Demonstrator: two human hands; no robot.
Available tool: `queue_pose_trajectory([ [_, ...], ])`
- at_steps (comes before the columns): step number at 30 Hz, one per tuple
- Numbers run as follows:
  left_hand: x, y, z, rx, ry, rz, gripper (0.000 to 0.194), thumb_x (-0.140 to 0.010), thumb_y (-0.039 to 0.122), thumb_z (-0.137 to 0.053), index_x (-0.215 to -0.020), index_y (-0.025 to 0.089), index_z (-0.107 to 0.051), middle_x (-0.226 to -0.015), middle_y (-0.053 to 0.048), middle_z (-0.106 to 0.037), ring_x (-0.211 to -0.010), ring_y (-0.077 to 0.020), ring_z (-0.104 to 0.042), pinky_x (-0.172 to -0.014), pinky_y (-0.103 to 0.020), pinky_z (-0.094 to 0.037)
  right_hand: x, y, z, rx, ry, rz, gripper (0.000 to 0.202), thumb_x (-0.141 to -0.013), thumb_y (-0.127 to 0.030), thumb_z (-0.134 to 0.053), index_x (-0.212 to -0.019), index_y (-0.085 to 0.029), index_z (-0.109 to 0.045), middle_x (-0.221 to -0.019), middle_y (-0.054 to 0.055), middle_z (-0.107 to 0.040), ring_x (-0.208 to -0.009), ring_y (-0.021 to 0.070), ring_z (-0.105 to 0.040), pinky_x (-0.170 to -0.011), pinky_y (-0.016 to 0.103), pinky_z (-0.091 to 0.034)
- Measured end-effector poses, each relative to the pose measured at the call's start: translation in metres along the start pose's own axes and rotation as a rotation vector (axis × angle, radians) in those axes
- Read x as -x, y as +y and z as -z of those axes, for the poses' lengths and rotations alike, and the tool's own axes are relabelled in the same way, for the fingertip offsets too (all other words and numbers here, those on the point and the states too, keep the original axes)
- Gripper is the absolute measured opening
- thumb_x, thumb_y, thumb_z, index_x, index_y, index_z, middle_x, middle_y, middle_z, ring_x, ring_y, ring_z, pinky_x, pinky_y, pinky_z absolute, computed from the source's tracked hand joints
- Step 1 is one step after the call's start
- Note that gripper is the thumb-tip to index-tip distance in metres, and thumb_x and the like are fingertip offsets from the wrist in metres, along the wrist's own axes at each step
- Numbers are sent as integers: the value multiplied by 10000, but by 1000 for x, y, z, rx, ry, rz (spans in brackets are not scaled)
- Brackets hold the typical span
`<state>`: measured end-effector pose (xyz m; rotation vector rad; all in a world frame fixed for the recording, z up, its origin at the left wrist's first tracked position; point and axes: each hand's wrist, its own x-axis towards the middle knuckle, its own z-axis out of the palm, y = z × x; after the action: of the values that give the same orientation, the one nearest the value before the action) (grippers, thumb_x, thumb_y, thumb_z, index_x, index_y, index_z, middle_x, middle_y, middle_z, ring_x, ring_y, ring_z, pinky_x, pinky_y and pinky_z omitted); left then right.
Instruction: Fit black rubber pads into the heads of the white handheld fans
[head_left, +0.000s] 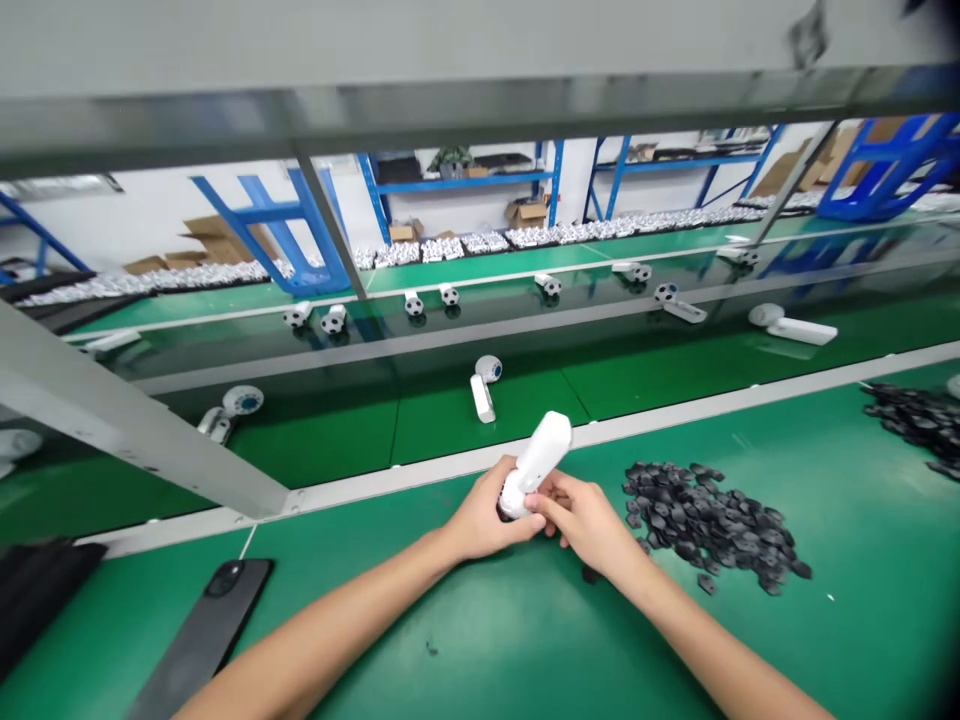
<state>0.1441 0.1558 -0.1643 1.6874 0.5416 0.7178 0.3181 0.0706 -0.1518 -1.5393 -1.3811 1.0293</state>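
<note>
Over the green bench, my left hand [487,515] is wrapped round the rounded head of a white plastic device [544,450]; its long flat arm points up and to the right. The thumb and fingers of my right hand [574,510] pinch the device's lower right side. Whether a small part sits between those fingertips is hidden. To the right of my right hand lies a loose pile of small black plastic pieces [712,525], with a few strays around its edge.
Beyond the bench's pale rail, a dark green conveyor belt [600,380] carries a similar white device [484,388] and several others. A slanted metal post [142,430] rises at left, near a black smartphone [202,640]. More black pieces [919,425] lie far right. Blue stools stand upturned across the line.
</note>
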Motion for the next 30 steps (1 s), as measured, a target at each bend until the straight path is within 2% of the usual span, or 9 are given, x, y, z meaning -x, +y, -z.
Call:
queue_pose_trajectory([
  [3, -3, -6, 2, 84, 80, 84, 499, -840, 524, -748, -1154, 165, -598, -893, -34, -633, -709, -143, -564, -601, -237, -455, 1, -10, 3, 49, -43, 158, 320, -1066, -450, -466, -891, -212, -590, -752, 3, -660, -656, 161, -648, -554, 237, -502],
  [6, -6, -10, 4, 77, 177, 118, 511, -925, 588, -602, -1199, 160, -550, -926, -65, -653, -607, -118, -527, -454, -200, -357, 6, -15, 20, 250, -29, 281, 400, -1122, -422, -323, -958, -232, -635, -836, 5, -697, -757, 166, -656, -717, 271, -494],
  [12, -18, -13, 13, -14, 278, 155, 582, -900, 646, -544, -1211, 154, -526, -973, -114, -688, -589, -126, -554, -439, -205, -342, 6, 1, 74, 455, 156, 237, 387, -1104, -413, -326, -966, -247, -648, -856, 14, -718, -746, 199, -651, -681, 287, -421],
  [16, -24, -11, 49, -225, 428, 185, 593, -941, 634, -452, -1334, 191, -477, -1056, -112, -686, -621, -145, -594, -511, -236, -414, 3, 12, 94, 500, 188, 223, 376, -1072, -429, -386, -881, -233, -645, -823, 45, -712, -748, 221, -653, -668, 289, -400],
  [19, -17, -5, 85, -473, 569, 188, 633, -894, 531, -575, -1423, 202, -466, -1213, -149, -650, -930, -251, -664, -755, -340, -516, 5, 13, 96, 516, 165, 245, 380, -1060, -437, -408, -851, -233, -651, -784, 43, -705, -706, 220, -643, -638, 284, -393],
  [22, 1, 0, 107, -732, 629, 198, 628, -828, 416, -684, -1412, 221, -560, -1419, -186, -559, -1283, -390, -514, -1033, -496, -425, 11, 9, 91, 517, 135, 291, 410, -1066, -449, -389, -840, -235, -655, -760, 38, -699, -672, 219, -631, -615, 285, -393],
  [25, 33, 3, 109, -921, 630, 241, 523, -844, 372, -676, -1352, 255, -648, -1505, -166, -519, -1370, -437, -430, -1129, -593, -303, 18, 5, 82, 516, 98, 340, 443, -1075, -458, -360, -834, -237, -658, -746, 44, -698, -646, 225, -628, -607, 297, -406],
  [27, 66, 5, 106, -1020, 635, 271, 480, -859, 360, -671, -1334, 291, -671, -1545, -120, -500, -1403, -410, -414, -1183, -572, -246, 21, 5, 73, 511, 66, 373, 447, -1075, -466, -364, -850, -238, -676, -748, 51, -706, -632, 229, -632, -598, 303, -415],
  [30, 135, 15, 104, -1149, 718, 355, 522, -883, 364, -656, -1403, 320, -622, -1601, -83, -442, -1472, -381, -339, -1241, -527, -163, 26, 8, 54, 507, 53, 438, 405, -1072, -466, -399, -917, -252, -706, -785, 49, -726, -669, 239, -656, -609, 310, -432],
])
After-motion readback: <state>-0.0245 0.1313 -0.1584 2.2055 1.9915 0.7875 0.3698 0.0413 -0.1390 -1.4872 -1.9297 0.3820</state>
